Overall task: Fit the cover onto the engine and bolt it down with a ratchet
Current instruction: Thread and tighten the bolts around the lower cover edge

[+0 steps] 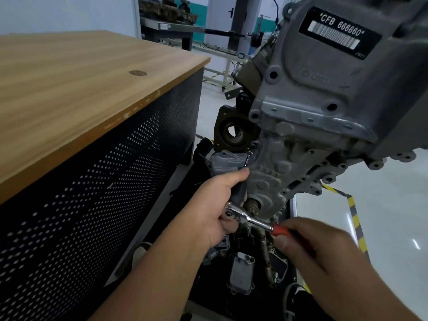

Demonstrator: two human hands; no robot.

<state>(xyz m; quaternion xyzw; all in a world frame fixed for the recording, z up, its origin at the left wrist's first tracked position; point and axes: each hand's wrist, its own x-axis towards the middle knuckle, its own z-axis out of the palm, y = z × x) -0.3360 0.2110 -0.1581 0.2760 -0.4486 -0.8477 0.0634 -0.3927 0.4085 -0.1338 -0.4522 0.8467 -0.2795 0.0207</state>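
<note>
Holding the ratchet (249, 218) two-handed: left hand (217, 205) clenched around the head and a dark extension rising from it; right hand (308, 244) gripping the red handle. Handle's long axis runs from the left grip down and rightward into the right grip. Engine cover (266, 181) sits on the engine (324, 93), just above and beyond both grips. Judgement: next swing pivots about the left grip; the bolt itself is hidden.

grey engine (324, 107), chrome ratchet (249, 219) had red grip, wood-grain bench (69, 89) upper left, yellow-black striped floor tape (356, 221)
</note>
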